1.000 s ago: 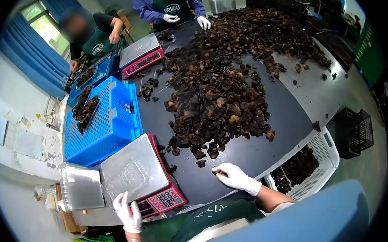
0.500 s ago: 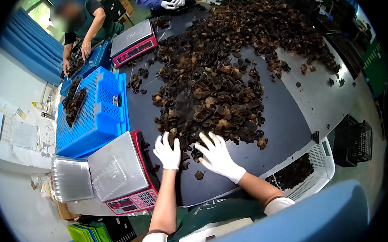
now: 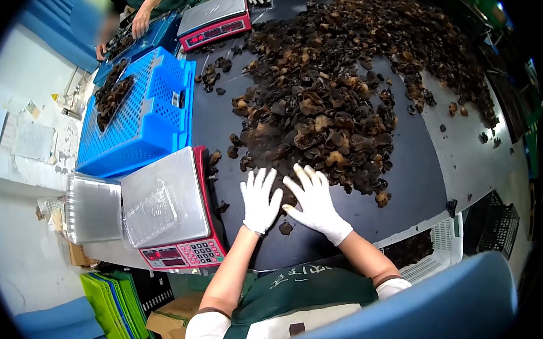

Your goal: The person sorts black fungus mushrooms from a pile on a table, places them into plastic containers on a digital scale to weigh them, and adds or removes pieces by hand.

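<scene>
A large heap of dark brown wood ear mushrooms (image 3: 318,124) covers much of the dark tabletop. At its near edge, my left hand (image 3: 261,202), in a white glove, is open with fingers spread, its fingertips against the mushrooms. Beside it, my right hand (image 3: 315,205), gloved too, is open with fingers apart at the same edge. A single loose mushroom (image 3: 285,228) lies between my wrists. To the left of my left hand stands a red scale (image 3: 193,250) with a metal plate, bearing a transparent plastic tray (image 3: 154,214).
A stack of transparent trays (image 3: 94,209) stands left of the scale. Behind it, a blue crate (image 3: 123,143) carries a tray of mushrooms. A second scale (image 3: 213,25) stands farther back, near co-workers' hands. A white basket (image 3: 444,240) with mushrooms sits below the table's right front edge.
The view has shifted, so the table things sit differently in it. My hands have come closer together, with the left hand moved right along the heap's near edge.
</scene>
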